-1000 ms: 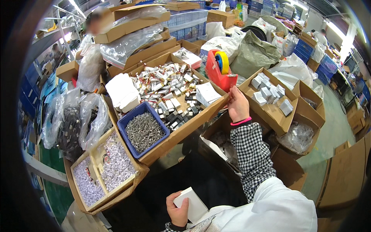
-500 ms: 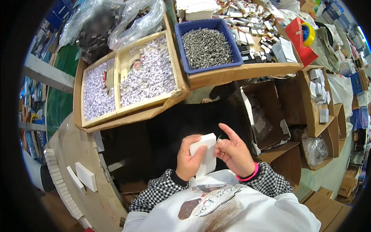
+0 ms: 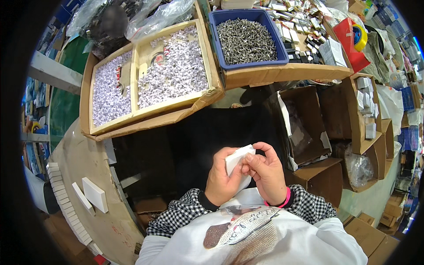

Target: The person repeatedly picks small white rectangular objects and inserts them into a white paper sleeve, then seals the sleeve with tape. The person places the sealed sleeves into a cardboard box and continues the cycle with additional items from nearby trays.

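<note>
In front of my chest, my left hand (image 3: 224, 179) is wrapped round a flat white box (image 3: 236, 160), its thumb along the near side. The box is tilted, with its upper corner showing between my hands. My right hand (image 3: 266, 173) is closed in a pinch against the box's right side, thumb and fingertips together and index finger curled over the corner. Whatever lies between those fingertips is hidden. On the left table (image 3: 117, 221), two similar white boxes (image 3: 95, 194) stand beside a long curved row of white boxes (image 3: 66, 201).
Ahead stand a divided wooden tray (image 3: 170, 104) of small whitish pieces and a blue bin (image 3: 254, 67) of small metal parts. Behind the bin lie many small boxes. To the right are open cardboard boxes (image 3: 304, 128) and a red tape dispenser (image 3: 349, 42).
My right hand has moved in from beside the white box to press against it, and its raised index finger has curled down over the corner. The small dark piece at its fingertips no longer shows.
</note>
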Tool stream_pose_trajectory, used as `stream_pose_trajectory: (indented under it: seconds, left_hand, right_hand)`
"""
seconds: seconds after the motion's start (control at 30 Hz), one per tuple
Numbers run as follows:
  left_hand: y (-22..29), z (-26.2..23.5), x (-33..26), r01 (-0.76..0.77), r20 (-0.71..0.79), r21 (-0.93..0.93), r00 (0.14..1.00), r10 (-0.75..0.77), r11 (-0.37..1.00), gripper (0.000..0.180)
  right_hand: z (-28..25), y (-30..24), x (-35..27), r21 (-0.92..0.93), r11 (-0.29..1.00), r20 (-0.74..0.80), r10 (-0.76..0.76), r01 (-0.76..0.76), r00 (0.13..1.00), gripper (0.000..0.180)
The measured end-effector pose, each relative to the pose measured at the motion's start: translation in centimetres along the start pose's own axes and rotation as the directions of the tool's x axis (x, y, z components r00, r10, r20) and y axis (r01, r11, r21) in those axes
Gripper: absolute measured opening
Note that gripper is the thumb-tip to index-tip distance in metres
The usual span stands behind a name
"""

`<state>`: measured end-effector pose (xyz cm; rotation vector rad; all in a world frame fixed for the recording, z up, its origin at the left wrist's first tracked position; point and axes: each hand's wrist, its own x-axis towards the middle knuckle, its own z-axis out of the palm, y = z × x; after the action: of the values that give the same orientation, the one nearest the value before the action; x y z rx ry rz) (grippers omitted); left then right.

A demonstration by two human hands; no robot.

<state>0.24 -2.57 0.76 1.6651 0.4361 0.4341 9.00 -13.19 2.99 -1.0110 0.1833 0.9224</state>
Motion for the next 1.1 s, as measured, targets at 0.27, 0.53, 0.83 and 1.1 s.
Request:
stream_pose_trajectory:
  seconds: [0.27,0.53,0.83,1.1]
  left_hand:
    - [0.7,-0.9,1.1,-0.2,0.08,0.169,0.979,0.189,0.965,0.041]
    - [-0.2,-0.7,0.8,-0.131,-0.014,0.089,0.991,0.133,0.987,0.012]
    - [-0.6,-1.5,2.1,0.154,-0.018,-0.151,0.987,-0.159,0.976,0.016]
    - [-0.2,-2.7,4.8,-0.068,0.146,0.134,0.988,0.048,0.989,0.066]
  right_hand:
    - [0.6,-0.3,-0.1,-0.046,0.999,-0.019,0.007,-0.008,1.0,0.035]
    - [0.3,-1.1,-0.2,-0.192,0.971,-0.024,0.142,-0.144,0.99,0.055]
    - [-2.7,-0.1,-0.2,-0.849,0.519,0.001,0.185,-0.097,0.983,0.045]
    - [-4.9,-2.8,3.4,-0.817,0.576,0.129,0.151,0.019,0.98,0.041]
